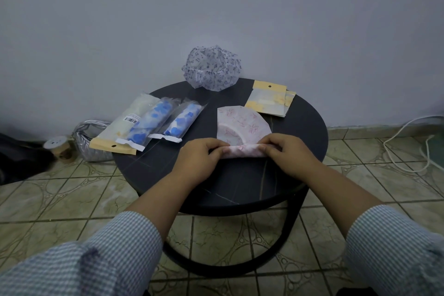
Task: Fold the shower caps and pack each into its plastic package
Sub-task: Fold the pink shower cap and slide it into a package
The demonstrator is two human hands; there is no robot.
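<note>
A pink patterned shower cap (242, 125) lies folded flat in a fan shape on the round dark table (240, 185), its near edge rolled into a tube. My left hand (199, 158) pinches the roll's left end and my right hand (288, 154) pinches its right end. A puffed white cap with a blue print (211, 67) sits at the table's far edge. Empty plastic packages with yellow header cards (269, 101) lie at the right. On the left lie three filled packages (146, 125), two of them holding blue-patterned caps.
The table stands on a tiled floor against a plain wall. A silver bag (89, 142) and a small spool (58, 146) sit on the floor at the left. White cables (408, 142) trail at the right.
</note>
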